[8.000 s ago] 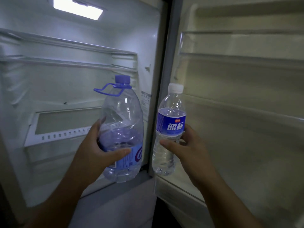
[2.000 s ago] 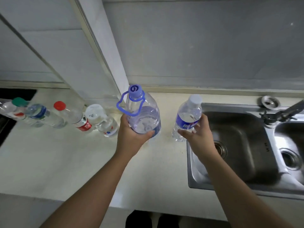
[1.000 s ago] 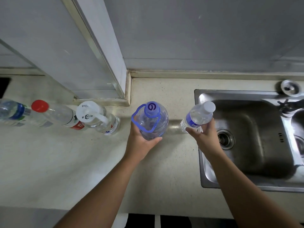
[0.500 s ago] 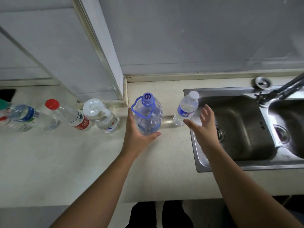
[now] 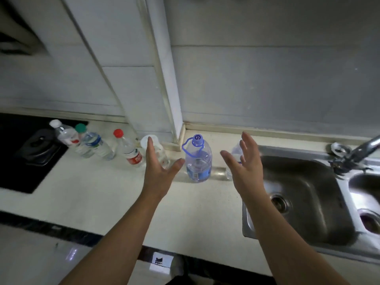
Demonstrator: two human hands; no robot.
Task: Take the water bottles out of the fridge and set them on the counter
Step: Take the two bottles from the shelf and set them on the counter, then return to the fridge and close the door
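Our left hand (image 5: 159,171) and right hand (image 5: 245,167) hovered above the surface (image 5: 102,194), each grip spread wide and holding nothing. Between them, toward the back edge, the big jug with the blue handle (image 5: 198,161) stood upright. The small bottle (image 5: 234,155) stood behind our right hand beside the sink (image 5: 308,194), mostly hidden. More bottles (image 5: 107,145) lined the back edge leftward to the stove (image 5: 26,153).

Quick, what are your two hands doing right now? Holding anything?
Left hand: open, holding nothing, beside the big bottle.
Right hand: open, holding nothing, in front of the small bottle.
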